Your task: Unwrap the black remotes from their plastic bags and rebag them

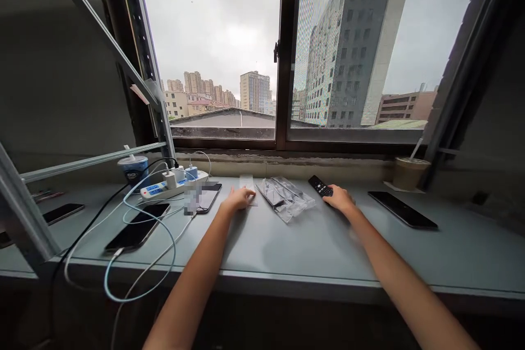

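Note:
A black remote control [319, 186] lies at a slant on the grey tabletop [287, 251], its near end in my right hand [341, 198], whose fingers are closed on it. My left hand [238, 198] rests on the table with its fingers apart, touching a small clear plastic piece [246, 181]. Between the hands are crumpled clear plastic bags [286, 197] with something dark and grey inside that I cannot make out.
A power strip [174, 186] with plugs and looping cables, phones [137, 228] and a blue cup [133, 168] are at the left. A black phone [402, 209] and a brown drink cup [410, 173] are at the right. A metal frame [143, 38] stands left; a window is behind.

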The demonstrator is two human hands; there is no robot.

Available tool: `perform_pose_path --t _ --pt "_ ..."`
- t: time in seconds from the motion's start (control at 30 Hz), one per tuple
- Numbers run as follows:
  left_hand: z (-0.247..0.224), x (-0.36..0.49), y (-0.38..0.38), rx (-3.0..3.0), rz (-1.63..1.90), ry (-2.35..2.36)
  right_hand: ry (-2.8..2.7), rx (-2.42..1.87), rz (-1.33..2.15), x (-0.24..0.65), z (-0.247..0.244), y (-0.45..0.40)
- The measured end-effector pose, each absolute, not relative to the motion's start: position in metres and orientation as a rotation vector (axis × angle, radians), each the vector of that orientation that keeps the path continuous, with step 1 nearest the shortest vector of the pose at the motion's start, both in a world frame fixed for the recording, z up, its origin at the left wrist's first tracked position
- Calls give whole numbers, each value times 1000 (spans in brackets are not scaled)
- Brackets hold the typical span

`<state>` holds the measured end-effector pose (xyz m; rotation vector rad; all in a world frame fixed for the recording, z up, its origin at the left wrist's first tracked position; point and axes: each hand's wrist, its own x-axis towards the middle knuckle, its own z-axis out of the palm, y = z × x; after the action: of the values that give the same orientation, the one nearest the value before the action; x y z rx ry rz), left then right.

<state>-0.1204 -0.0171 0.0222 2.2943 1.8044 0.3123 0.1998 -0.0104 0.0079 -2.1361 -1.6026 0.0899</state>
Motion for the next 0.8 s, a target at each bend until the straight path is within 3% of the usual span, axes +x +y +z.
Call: perform_pose_path --t 0.43,0.8 --pt "22 -115 -6 2358 574 1773 -1631 -2040 28 200 6 -11" --pt "18 -126 -11 2311 409 1937 -1634 -2100 64 201 9 -12"
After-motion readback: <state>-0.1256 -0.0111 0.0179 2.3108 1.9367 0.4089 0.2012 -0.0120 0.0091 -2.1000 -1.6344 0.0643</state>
